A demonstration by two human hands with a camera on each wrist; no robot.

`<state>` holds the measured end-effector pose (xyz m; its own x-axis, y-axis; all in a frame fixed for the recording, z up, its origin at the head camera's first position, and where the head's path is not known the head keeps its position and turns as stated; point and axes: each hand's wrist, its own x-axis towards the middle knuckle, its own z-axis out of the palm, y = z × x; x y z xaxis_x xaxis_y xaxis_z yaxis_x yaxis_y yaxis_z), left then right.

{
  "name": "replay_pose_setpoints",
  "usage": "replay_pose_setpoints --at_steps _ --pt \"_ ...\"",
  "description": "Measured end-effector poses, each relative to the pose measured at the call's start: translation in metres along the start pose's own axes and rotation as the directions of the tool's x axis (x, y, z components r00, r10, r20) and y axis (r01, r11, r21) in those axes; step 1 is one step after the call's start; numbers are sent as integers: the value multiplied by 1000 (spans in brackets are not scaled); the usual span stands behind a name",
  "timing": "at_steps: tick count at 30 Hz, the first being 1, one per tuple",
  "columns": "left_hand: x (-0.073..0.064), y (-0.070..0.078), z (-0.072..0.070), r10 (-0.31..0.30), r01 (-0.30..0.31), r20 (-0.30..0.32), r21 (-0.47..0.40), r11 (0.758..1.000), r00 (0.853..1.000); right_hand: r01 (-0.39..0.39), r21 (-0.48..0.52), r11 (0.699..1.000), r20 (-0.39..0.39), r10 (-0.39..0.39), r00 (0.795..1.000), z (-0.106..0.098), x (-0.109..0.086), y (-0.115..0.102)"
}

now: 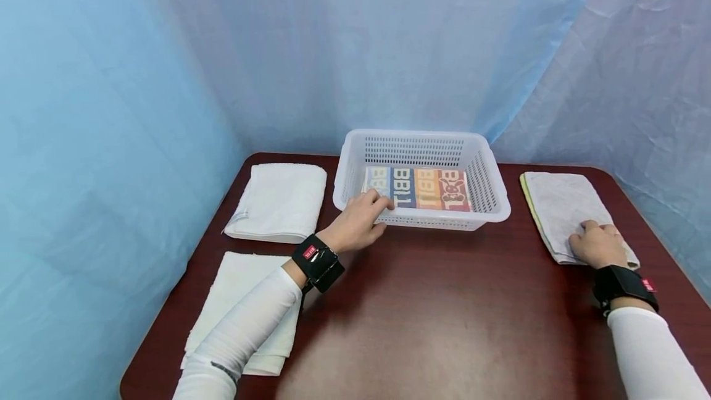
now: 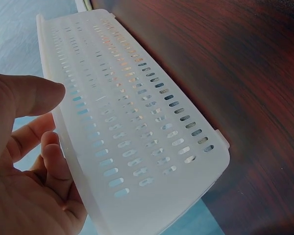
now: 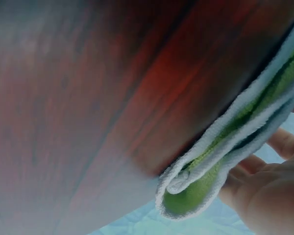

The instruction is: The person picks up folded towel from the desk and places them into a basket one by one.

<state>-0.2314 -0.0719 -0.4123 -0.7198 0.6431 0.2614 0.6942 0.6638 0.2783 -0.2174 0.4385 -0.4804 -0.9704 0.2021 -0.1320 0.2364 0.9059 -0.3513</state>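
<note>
A white plastic basket [image 1: 422,221] with slotted walls holds a folded cloth [image 1: 428,187] with coloured stripes, letters and a rabbit. My left hand [image 1: 360,220] is at the basket's front left rim, fingers loosely bent over it. In the left wrist view the thumb [image 2: 44,95] overlaps the rim, apart from the other fingers. Far to the right, my right hand [image 1: 600,244] rests on the near end of a folded white towel [image 1: 572,208] with a yellow-green side. In the right wrist view the towel's layered fold [image 3: 201,171] shows green inside, the hand behind it.
A thick folded white towel [image 1: 283,199] lies at the table's back left. Nearer, another pale folded towel [image 1: 233,295] is partly covered by my left sleeve. The dark red-brown table [image 1: 444,313] has rounded back corners, with blue fabric curtains [image 1: 411,48] close around it.
</note>
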Motion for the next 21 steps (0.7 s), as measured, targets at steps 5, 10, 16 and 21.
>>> replay_pose_setpoints --at_steps 5,10,16,21 --pt "1 0 -1 4 -4 -7 -8 1000 1000 -20 0 1000 16 20 1000 3 -3 -3" --pt "1 0 -2 7 -7 -19 -13 1000 1000 -28 0 1000 22 28 999 3 -4 -5" --pt "2 0 0 7 -8 -20 -21 1000 1000 -38 -4 999 55 39 998 2 -5 -3" --pt "1 1 0 18 -19 -36 -35 999 999 -52 -2 999 77 52 996 2 -7 -2"
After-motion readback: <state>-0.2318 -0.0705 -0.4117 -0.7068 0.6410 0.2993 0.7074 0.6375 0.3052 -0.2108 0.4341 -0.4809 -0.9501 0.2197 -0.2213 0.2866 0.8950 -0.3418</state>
